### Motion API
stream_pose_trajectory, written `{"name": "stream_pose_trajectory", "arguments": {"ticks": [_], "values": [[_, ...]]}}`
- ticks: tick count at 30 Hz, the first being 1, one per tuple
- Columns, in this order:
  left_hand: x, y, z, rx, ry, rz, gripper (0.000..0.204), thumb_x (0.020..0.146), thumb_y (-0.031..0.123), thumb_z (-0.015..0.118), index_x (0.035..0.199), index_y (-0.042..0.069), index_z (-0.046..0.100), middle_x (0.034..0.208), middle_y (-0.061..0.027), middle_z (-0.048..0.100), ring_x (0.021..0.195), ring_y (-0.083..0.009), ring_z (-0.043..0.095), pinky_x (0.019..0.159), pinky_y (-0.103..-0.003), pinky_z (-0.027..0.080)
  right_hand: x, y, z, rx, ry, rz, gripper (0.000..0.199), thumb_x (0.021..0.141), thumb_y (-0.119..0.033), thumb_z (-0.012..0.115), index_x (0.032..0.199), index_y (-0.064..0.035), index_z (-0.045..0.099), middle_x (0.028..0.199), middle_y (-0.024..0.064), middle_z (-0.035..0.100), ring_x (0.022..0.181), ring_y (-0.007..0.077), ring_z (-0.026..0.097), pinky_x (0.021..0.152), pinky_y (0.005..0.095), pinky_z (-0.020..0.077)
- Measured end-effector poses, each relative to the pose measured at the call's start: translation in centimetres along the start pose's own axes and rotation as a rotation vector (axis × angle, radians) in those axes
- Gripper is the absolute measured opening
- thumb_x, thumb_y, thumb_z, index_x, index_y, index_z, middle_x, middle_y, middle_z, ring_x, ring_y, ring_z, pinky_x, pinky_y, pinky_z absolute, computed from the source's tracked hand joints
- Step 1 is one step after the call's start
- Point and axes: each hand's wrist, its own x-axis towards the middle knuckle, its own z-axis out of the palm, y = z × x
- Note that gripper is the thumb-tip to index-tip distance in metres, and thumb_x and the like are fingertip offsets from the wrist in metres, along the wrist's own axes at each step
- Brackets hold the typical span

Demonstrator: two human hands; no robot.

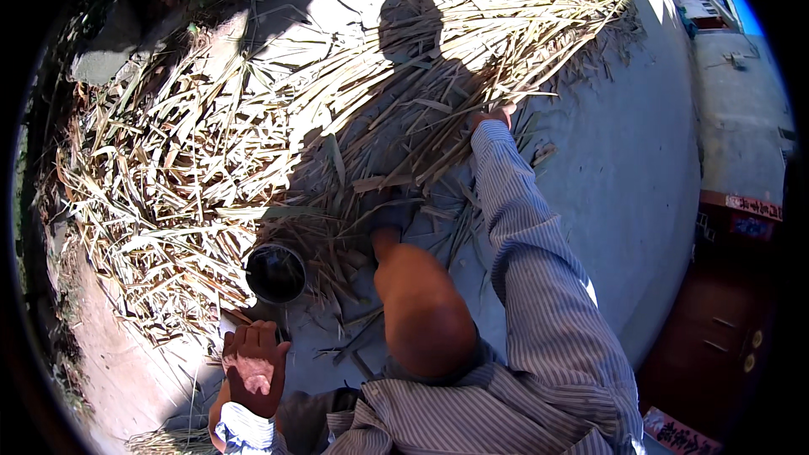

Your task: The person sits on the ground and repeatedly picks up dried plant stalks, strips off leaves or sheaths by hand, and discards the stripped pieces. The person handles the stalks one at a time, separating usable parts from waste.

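Observation:
At the right end of my outstretched, striped-sleeved arm, my right hand (495,115) is closed on the edge of a heap of dry stalks (447,131). The stalks are long, flat and straw-coloured. My left hand (253,368) is low on the left, near my body, with its fingers curled. A short brown stick-like piece (238,318) shows at its fingertips; what the fingers grip is mostly hidden. Just beyond that hand stands a dark round container (275,273) with a pale rim, its inside in shadow.
Loose dry stalks (168,177) cover the ground at left. My bent bare knee (430,320) is between my arms. Pale concrete ground (628,160) extends at right toward a wall (742,126) and a dark red door (716,329). My shadow falls across the heap.

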Motion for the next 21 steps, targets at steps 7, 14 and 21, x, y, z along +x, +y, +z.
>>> {"name": "stream_pose_trajectory", "arguments": {"ticks": [7, 14, 21], "values": [[-0.1, 0.0, 0.0, -0.050, -0.045, -0.014, 0.030, 0.079, 0.020, 0.061, 0.099, -0.002, 0.058, 0.097, -0.0178, 0.060, 0.093, -0.0337, 0.055, 0.083, -0.043, 0.041, -2.2, 1.9, -3.4, 1.036, -0.517, 0.071, 0.024, 0.095, -0.015, 0.051, 0.110, 0.0037, 0.050, 0.089, 0.0167, 0.068, 0.069, 0.0254, 0.063, 0.061, 0.0384, 0.0560], [-0.3, -1.0, 1.2, -0.012, 0.014, 0.064, 0.024, 0.074, 0.021, 0.061, 0.087, 0.002, 0.056, 0.086, -0.0148, 0.057, 0.087, -0.0334, 0.054, 0.081, -0.043, 0.040, -5.2, -2.8, -4.3, 0.585, -0.700, -0.306, 0.028, 0.084, -0.023, 0.072, 0.098, -0.0044, 0.057, 0.070, 0.0032, 0.061, 0.054, 0.0134, 0.056, 0.050, 0.0300, 0.0503], [0.0, -1.4, 1.9, 0.066, 0.068, 0.108, 0.034, 0.076, 0.025, 0.064, 0.101, 0.005, 0.055, 0.092, -0.0103, 0.057, 0.090, -0.0283, 0.054, 0.080, -0.040, 0.041, -6.0, -4.2, -3.3, 1.086, -0.583, -0.315, 0.015, 0.086, -0.009, 0.066, 0.092, -0.0067, 0.053, 0.063, 0.0041, 0.056, 0.041, 0.0153, 0.047, 0.035, 0.0271, 0.0324]]}}
